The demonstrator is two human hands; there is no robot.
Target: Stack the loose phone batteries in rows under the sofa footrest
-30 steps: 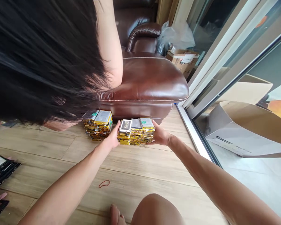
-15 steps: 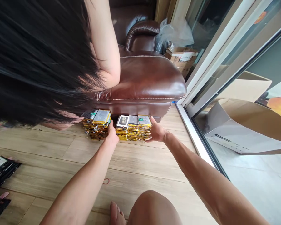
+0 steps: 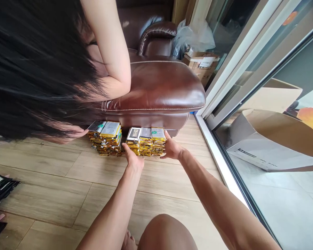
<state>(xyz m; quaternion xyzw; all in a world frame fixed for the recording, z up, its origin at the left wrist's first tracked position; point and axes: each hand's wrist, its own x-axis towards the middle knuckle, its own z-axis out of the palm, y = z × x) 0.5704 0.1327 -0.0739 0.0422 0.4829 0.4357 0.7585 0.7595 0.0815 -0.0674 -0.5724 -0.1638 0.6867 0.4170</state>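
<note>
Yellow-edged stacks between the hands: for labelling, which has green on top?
The grey, yellow-edged rightmost stack, by the right hand; no green tops the grey middle stack or white left stack.

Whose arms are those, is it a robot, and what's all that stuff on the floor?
No robot here! Those arms belong to the person wearing the camera on their head, looking forward and down. On the wooden floor, by a brown sofa, stands a row of three stacks of thin, flat pieces with yellow edges. The right hand cups its right end; the left hand is at its left end, though I can't tell how firmly it grips. More stacks stand to the left, near somebody else's hand.
</note>
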